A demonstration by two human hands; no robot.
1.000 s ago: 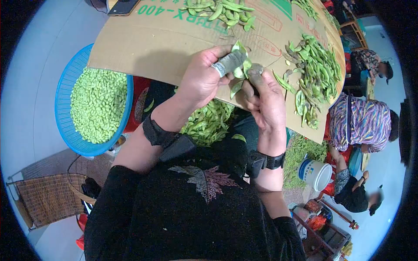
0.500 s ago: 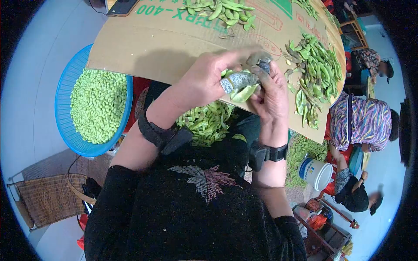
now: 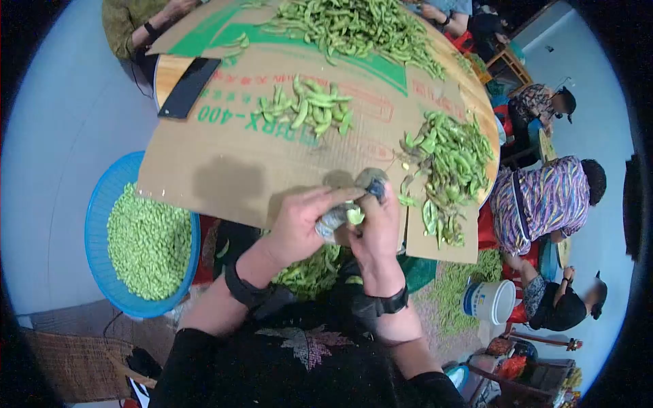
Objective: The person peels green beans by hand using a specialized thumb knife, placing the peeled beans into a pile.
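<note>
the left hand (image 3: pixel 299 224) and the right hand (image 3: pixel 375 228) meet at the centre of the frame, fingers curled together round a green pod (image 3: pixel 354 216), each pinching it; the left thumb wears a grey wrap. they sit over the near edge of a cardboard sheet (image 3: pixel 224 170). right of them lies a heap of pods (image 3: pixel 449 163), above them a smaller heap (image 3: pixel 309 105). a blue basket (image 3: pixel 95 224) of shelled beans sits at lower left, a black phone (image 3: pixel 188 87) at upper left.
</note>
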